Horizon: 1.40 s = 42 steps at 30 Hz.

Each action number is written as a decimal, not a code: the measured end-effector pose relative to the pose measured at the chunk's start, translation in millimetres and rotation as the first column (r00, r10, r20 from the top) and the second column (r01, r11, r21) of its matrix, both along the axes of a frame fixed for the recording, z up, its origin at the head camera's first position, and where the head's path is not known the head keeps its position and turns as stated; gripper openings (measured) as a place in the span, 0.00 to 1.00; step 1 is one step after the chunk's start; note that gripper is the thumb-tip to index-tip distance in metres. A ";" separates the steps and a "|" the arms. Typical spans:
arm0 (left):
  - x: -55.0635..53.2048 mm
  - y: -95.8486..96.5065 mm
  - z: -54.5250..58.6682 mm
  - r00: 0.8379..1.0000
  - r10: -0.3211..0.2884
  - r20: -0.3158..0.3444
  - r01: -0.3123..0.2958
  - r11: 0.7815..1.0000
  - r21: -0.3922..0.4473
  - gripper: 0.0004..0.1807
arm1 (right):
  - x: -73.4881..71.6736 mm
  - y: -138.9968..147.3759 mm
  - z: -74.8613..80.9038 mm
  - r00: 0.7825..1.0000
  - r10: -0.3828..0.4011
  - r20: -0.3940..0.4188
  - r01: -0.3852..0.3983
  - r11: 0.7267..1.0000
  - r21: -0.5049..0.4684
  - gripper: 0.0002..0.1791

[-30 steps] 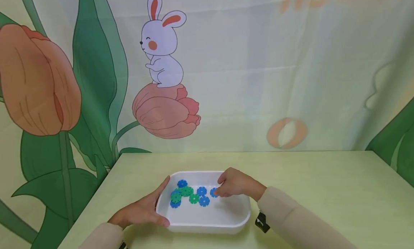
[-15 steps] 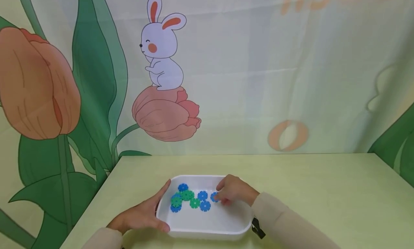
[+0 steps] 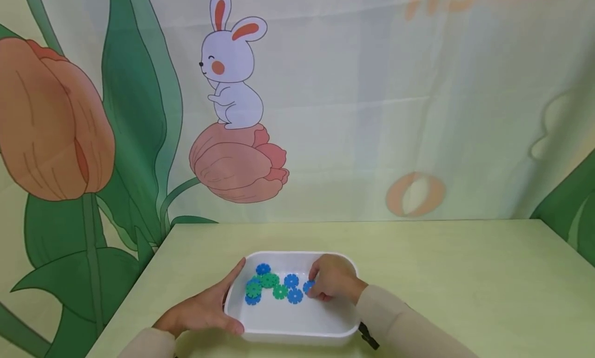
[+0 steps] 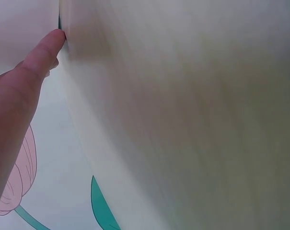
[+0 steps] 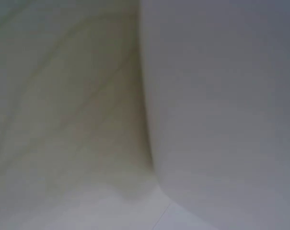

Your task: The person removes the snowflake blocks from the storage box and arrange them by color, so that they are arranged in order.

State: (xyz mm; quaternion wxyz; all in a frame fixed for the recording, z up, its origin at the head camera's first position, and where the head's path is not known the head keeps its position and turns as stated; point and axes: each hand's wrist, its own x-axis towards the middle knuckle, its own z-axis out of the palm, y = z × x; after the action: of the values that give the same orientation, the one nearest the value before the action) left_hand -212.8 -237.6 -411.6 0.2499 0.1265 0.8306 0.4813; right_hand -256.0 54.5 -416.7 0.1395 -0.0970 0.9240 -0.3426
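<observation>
A white plastic tray (image 3: pixel 288 324) on the table holds several small notched plastic snowflake discs, some blue, some green. Across the tray's left end, my left hand (image 3: pixel 204 306) grips it, thumb at the near corner and fingers along the far left side. My right hand (image 3: pixel 335 278) reaches inside the right half, its curled fingers pinching the right edge of a blue snowflake disc (image 3: pixel 308 286). In the left wrist view, an extended finger (image 4: pixel 44 52) of the left hand shows at upper left. The right wrist view shows a blurred pale wall and no fingers.
Left of the held disc lie two blue discs (image 3: pixel 295 296) side by side and a green disc (image 3: pixel 280 292). A green and blue cluster (image 3: pixel 253 288) overlaps at the left end. The pale green table (image 3: pixel 441 275) reaches back to a printed curtain (image 3: pixel 325 115).
My right hand has shifted slightly down and left inside the tray, its fingers closing at the blue disc's edge. The left hand keeps its hold on the tray.
</observation>
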 end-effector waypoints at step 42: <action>-1.0 -1.8 -1.7 1.000 -0.014 -0.028 0.013 0.999 -0.039 0.71 | 9.7 93.6 55.0 0.992 0.033 0.124 0.028 0.889 -0.458 0.10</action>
State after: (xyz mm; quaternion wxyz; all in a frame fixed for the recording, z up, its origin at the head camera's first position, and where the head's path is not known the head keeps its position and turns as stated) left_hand -213.7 -239.4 -413.3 0.2436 0.1340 0.8424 0.4617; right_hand -246.3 148.1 -361.7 0.1723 -0.1060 0.8061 -0.5562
